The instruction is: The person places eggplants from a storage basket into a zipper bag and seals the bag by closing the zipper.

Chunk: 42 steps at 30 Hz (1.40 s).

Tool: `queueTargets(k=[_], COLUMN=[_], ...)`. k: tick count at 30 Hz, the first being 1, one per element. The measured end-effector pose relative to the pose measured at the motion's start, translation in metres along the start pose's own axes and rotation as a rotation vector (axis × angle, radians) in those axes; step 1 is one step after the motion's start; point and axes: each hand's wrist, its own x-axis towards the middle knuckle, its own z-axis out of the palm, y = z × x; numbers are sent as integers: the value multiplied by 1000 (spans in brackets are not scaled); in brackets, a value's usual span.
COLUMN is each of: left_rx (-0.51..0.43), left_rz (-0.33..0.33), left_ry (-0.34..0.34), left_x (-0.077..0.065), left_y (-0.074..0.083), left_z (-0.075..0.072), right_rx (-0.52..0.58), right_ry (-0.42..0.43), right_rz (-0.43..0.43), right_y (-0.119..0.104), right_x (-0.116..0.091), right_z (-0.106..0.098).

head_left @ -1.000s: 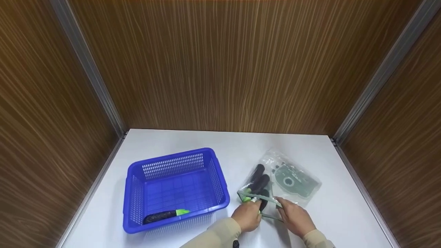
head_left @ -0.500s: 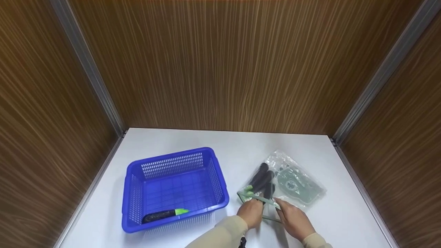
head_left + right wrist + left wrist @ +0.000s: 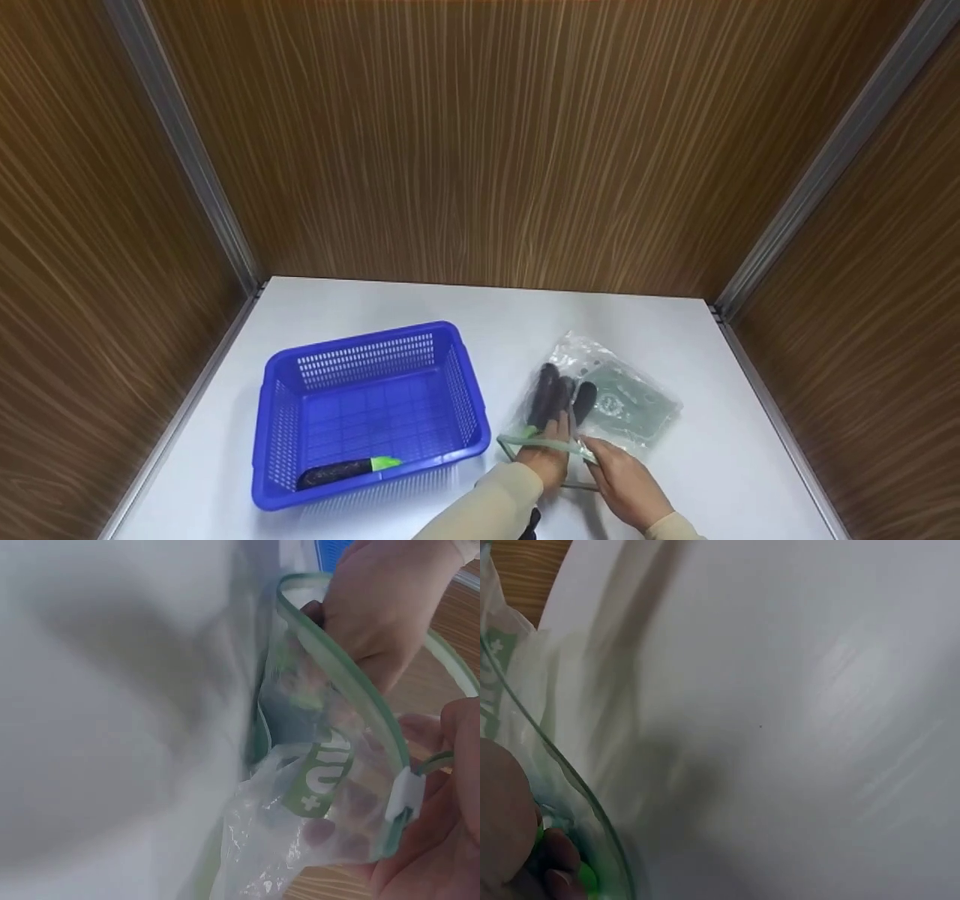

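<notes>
A clear slider zip bag (image 3: 581,346) with a green rim and a green printed patch lies on the white table, its mouth towards me. Several dark eggplants (image 3: 544,394) with bright green ends rest inside it. My left hand (image 3: 546,459) reaches through the mouth, its fingers stretched forward over the eggplants' green ends. With my right hand (image 3: 624,480) I grip the bag's rim at the right side of the mouth, close to the white slider (image 3: 406,793). In the left wrist view, green ends (image 3: 588,879) show beside the left fingertips; the rest is hidden.
A blue plastic basket (image 3: 365,339) with perforated sides stands on the table to the left. One more eggplant (image 3: 335,474) lies along its near wall. Wood-grain panels (image 3: 480,150) close off the back and both sides.
The left hand has slid deeper into the bag, and its fingers have straightened. The rightmost eggplant has moved farther in. The right hand keeps its grip on the rim.
</notes>
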Motion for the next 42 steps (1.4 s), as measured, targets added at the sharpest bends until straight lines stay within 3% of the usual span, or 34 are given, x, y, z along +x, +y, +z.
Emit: queueTargets(k=[5,9,14,17,21,25,28,32,37,42], left_rx=[-137,-124,-115,-131,-156,-141,-123,-181,-241,-220], left_rz=[-151,-165,-74,4,118,230,271,227,112,-27], left_ry=[-48,21,198,252,219,189,202,163,115,68], left_x=[5,3,-9,-23,-46,-69,-79,-87,-95,-110], left_y=[-4,-5,-1,1,-1,-10,-23,-49,-96,-153], left_z=[-1,-1,-4,-12,-38,-77,-109,-149,-187,-210], right_rx=[12,19,42,54,58,62,69,77,88,87], right_ry=[-7,-17,-34,-32,-41,-58,-57,-59,-64,-63], right_rz=[-14,-8,26,53,87,117,138,148,151,149], right_y=[-1,1,4,5,6,5,6,8,10,11], right_x=[2,3,5,7,9,11,12,13,13,10], right_z=[2,3,1,-1,-3,-6,-9,-12,-14,-14])
